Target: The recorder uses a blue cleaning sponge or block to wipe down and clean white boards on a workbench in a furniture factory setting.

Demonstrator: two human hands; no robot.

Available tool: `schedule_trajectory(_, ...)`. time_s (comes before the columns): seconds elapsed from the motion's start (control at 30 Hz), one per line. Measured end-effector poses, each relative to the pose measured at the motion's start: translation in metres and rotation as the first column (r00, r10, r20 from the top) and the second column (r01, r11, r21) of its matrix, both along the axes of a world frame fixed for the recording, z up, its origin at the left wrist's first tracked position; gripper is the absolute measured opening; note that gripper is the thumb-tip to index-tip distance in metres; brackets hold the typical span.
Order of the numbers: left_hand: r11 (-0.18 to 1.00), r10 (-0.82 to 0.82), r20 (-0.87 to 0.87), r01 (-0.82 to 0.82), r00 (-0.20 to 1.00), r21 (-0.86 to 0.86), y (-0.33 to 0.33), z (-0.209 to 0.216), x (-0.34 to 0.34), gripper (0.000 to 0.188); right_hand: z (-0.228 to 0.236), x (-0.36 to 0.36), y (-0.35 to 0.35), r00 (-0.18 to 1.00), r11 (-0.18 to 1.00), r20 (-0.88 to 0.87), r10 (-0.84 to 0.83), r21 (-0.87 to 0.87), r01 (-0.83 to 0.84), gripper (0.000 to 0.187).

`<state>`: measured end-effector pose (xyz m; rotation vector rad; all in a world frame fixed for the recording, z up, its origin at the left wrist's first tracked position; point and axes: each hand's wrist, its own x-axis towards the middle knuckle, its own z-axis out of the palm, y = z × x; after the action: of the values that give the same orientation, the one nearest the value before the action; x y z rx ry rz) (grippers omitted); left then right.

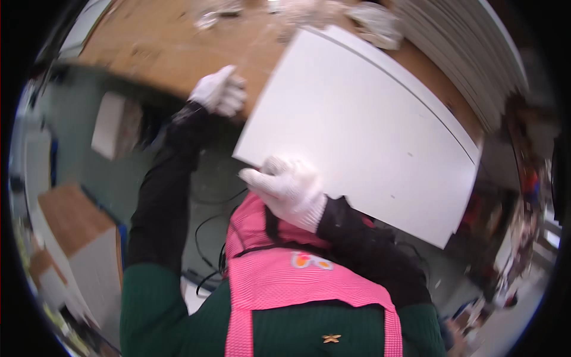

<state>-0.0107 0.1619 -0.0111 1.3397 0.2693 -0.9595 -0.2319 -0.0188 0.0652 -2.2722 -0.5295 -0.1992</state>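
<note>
A large white board (363, 131) with a few small dark marks lies aslant on the wooden workbench, its near part reaching past the bench edge toward me. Along its far side, a strip of another white board (410, 80) shows from underneath. My left hand (220, 92), in a white knit glove, is at the bench's front edge, left of the board; its fingers are loosely bent and apart, with nothing visible in them. My right hand (291, 187), gloved alike, is closed at the board's near left corner, thumb pointing left. Whatever its curled fingers hold, if anything, is hidden.
Clear plastic wrap (375, 24) lies at the back of the wooden workbench (160, 44). A stack of boards (464, 53) stands at the far right. On the floor to the left are a white block (110, 125) and brown-topped panels (77, 217); dark cables (205, 238) run below me.
</note>
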Motion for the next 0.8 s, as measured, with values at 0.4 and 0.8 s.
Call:
schedule_trajectory(0.4,0.788,-0.589,0.799,-0.134,0.122,0.601,-0.048,0.089,-0.128,0.074,-0.007,-0.125,-0.214,0.186,0.179,-0.002,-0.983,-0.268,0.947,0.02)
schedule_trajectory(0.8,0.458,-0.887,0.434,-0.196,-0.154,0.867,-0.079,0.096,-0.151,0.072,0.022,-0.209,-0.25,0.229,0.23,0.015,-0.973,0.021,0.973,0.024)
